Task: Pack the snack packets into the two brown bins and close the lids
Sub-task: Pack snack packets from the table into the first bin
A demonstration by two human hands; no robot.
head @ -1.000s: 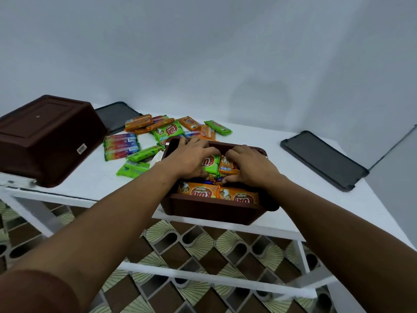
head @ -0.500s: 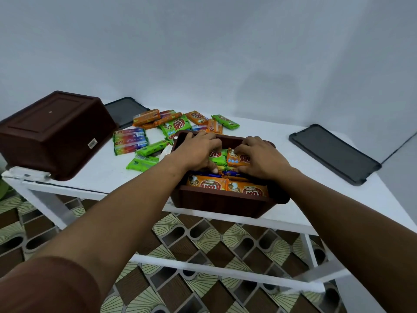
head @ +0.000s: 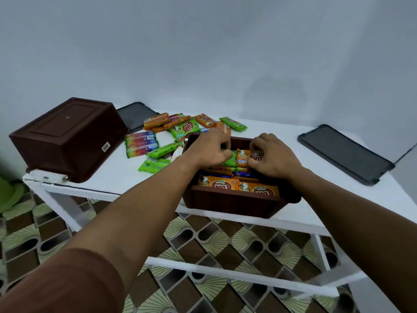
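Both hands are staying in the bin (head: 237,205), fingers curling tighter than before. The left hand (head: 209,150) is pinching a green packet (head: 228,159), the right hand (head: 274,158) an orange packet (head: 242,157), pushing them into place. So this bin is filling up. More packets (head: 178,129) are waiting on the table (head: 101,172) behind.

Brown bins (head: 234,205), orange-green packets (head: 180,129), white table (head: 108,177)

Bare table (head: 282,136) lay between the open bin (head: 232,205) and the right lid (head: 343,153); loose packets (head: 180,129) crowded its left.
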